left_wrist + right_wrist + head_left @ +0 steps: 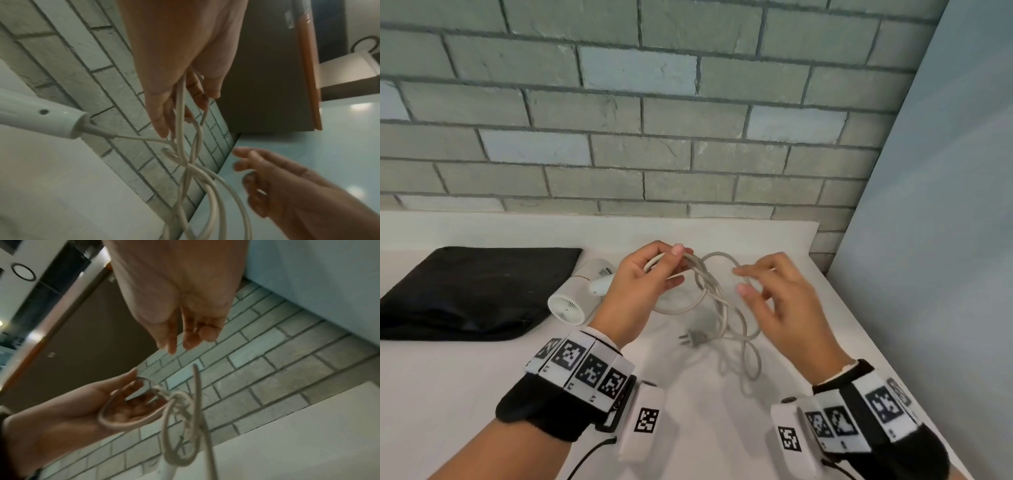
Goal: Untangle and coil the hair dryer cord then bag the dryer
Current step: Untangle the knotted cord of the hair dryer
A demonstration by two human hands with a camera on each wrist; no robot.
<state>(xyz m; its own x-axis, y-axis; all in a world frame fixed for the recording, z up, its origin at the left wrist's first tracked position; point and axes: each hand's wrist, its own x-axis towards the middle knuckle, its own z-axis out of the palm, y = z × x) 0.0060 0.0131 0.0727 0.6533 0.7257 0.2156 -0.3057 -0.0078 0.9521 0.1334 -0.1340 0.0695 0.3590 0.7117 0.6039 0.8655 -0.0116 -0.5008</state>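
Observation:
My left hand [669, 265] is raised over the white counter and grips several loops of the beige hair dryer cord [707, 277]; the left wrist view shows strands running between its fingers [162, 123]. Below that hand the cord [193, 170] twists into a tangle and droops to the counter, ending at the plug [695, 337]. My right hand [748, 281] hovers just right of the loops with its fingers loose and spread, holding nothing [185, 339]. The white hair dryer [571, 301] lies on its side left of my left hand. The black bag [472, 291] lies flat beside the dryer.
The white counter [482, 394] ends at a grey brick wall [654, 154] behind and at a pale blue panel [945, 240] on the right. The counter's right edge runs close to my right wrist.

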